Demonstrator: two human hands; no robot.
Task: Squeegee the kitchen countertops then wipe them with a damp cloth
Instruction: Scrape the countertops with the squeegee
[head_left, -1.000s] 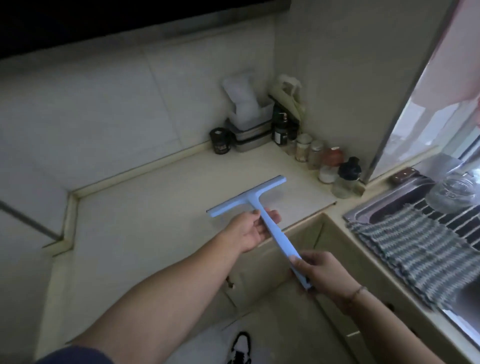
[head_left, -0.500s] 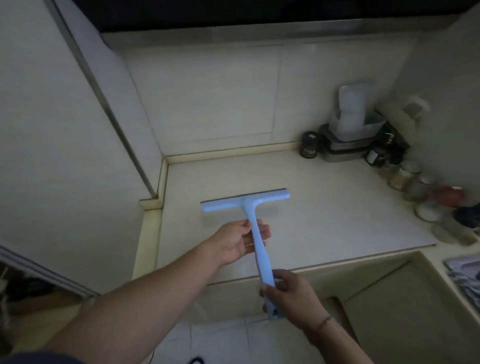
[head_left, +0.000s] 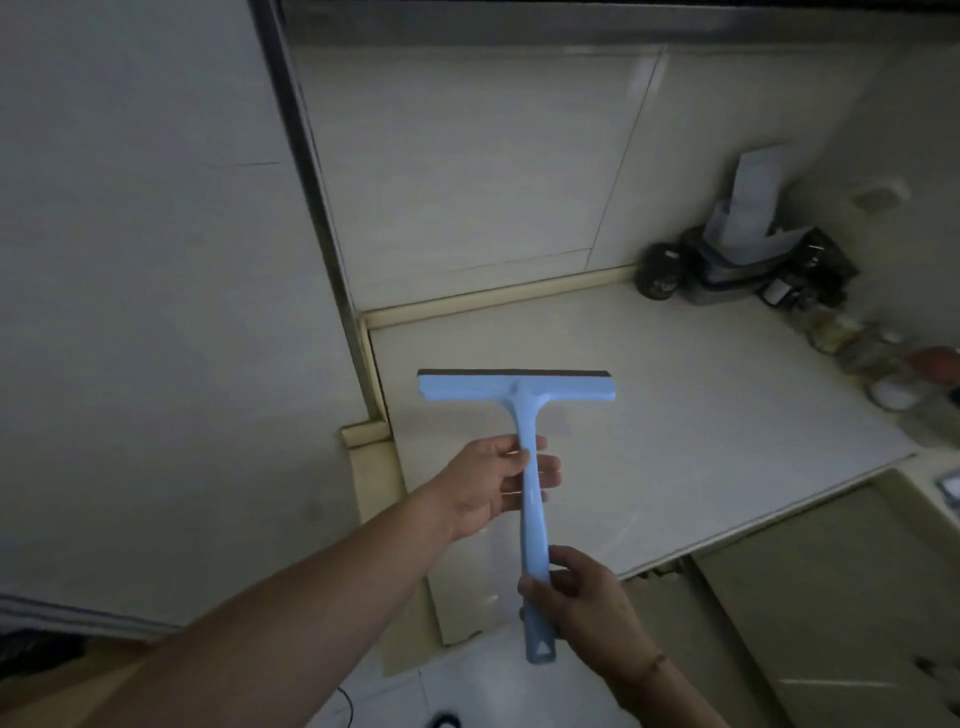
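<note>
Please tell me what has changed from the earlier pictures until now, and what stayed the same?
The view swung left, from the sink side toward the countertop corner by the wall. The blue squeegee turned from slanted to square with the back wall, its blade now nearer the left corner. Nothing was taken or let go: the left hand still holds the mid handle, the right hand its lower end. The jars stayed in place.

A squeegee (head_left: 519, 395) was held over the near left part of a kitchen countertop (head_left: 701, 415), its blade toward the back wall. The left hand (head_left: 493, 483) gripped the handle's upper part, the right hand (head_left: 576, 597) its lower end, nearer the counter's front edge. Jars (head_left: 852, 338) and containers (head_left: 727, 270) stood clustered in the far right corner, against the wall.
</note>
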